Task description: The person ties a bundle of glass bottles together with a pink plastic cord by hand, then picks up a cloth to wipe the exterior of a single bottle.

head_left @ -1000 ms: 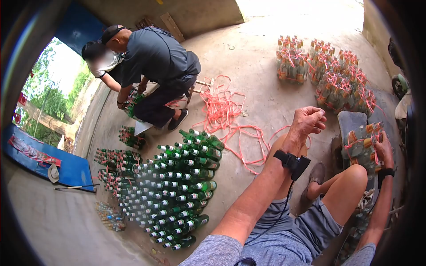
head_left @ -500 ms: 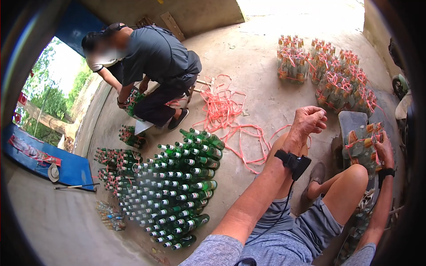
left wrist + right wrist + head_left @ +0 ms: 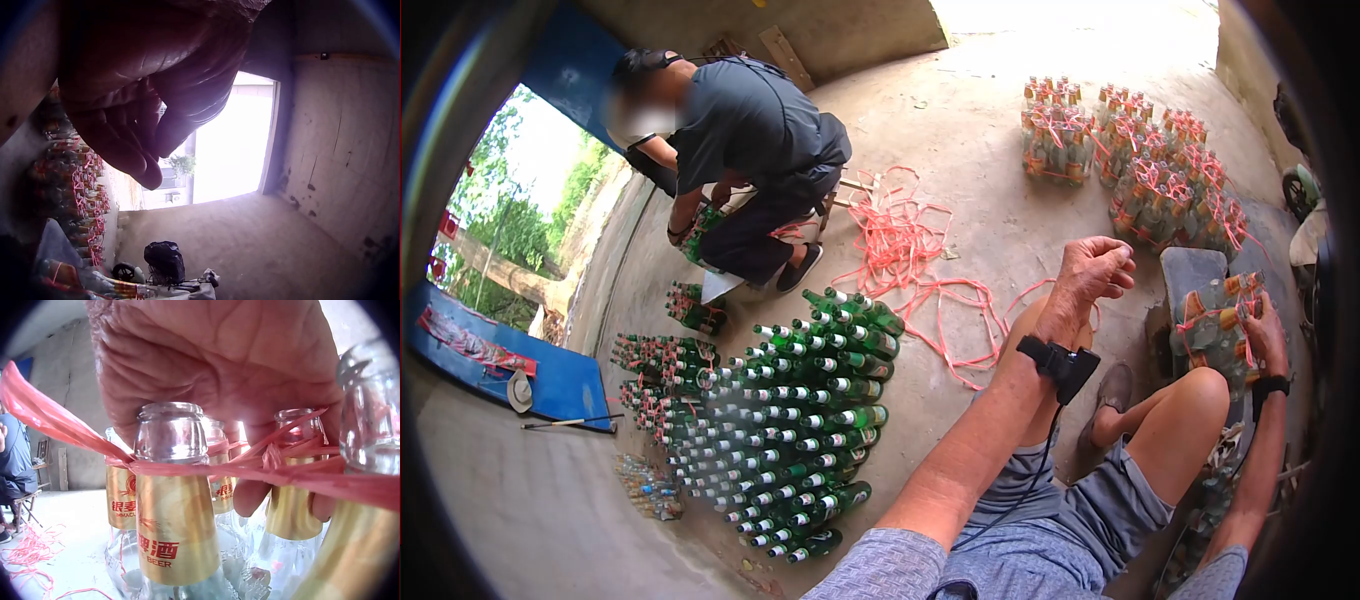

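Observation:
Over my bent knee in the head view, my left hand point(image 3: 1095, 268) is raised with its fingers loosely curled and nothing in it. The left wrist view shows the thumb bent toward the fingertips. At the right, my right hand point(image 3: 1265, 335) grips a bundle of clear glass beer bottles point(image 3: 1205, 325) tied with pink plastic strap. In the right wrist view its palm lies above the bottle tops, and its fingertips point(image 3: 250, 497) reach down around the neck of a gold-labelled bottle point(image 3: 292, 509). Pink strap point(image 3: 250, 470) crosses the necks, with a loose end rising at the left.
More tied clear bottles point(image 3: 1058, 145) stand at the back right. Many green bottles point(image 3: 800, 430) fill the floor at the left front. A tangle of pink strap point(image 3: 895, 235) lies mid-floor. A bending person point(image 3: 750, 130) handles green bottles at the left, partly hiding someone behind.
My two hands have stayed in place. The far person at the left has shifted and is now mostly hidden behind the bending person.

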`<state>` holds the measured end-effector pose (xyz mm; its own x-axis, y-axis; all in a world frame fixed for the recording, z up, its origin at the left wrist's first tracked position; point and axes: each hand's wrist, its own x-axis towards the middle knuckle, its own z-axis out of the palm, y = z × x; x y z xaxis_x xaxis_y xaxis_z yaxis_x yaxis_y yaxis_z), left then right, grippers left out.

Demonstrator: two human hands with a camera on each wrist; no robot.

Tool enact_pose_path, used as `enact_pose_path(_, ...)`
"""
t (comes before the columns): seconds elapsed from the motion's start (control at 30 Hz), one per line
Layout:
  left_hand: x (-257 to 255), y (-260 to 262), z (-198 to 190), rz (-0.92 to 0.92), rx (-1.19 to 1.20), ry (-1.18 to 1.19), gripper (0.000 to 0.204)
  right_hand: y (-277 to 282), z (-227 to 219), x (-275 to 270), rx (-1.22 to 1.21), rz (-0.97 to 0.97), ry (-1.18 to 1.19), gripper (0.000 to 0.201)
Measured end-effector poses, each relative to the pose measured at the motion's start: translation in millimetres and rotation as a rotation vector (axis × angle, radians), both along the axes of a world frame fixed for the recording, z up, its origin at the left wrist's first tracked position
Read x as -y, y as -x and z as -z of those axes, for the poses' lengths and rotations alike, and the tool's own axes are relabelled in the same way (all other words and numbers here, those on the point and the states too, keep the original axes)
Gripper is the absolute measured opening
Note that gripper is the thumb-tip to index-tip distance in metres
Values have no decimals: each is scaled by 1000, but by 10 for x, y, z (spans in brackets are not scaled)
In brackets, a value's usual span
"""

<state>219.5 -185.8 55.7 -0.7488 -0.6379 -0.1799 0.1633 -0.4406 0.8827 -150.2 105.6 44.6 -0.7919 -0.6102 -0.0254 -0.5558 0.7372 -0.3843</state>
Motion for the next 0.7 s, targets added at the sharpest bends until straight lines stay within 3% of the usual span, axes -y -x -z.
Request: enact_pose_path(0.7,-12,-7,-72,0,36,1,18,55,43,-13,42,-2,26,47)
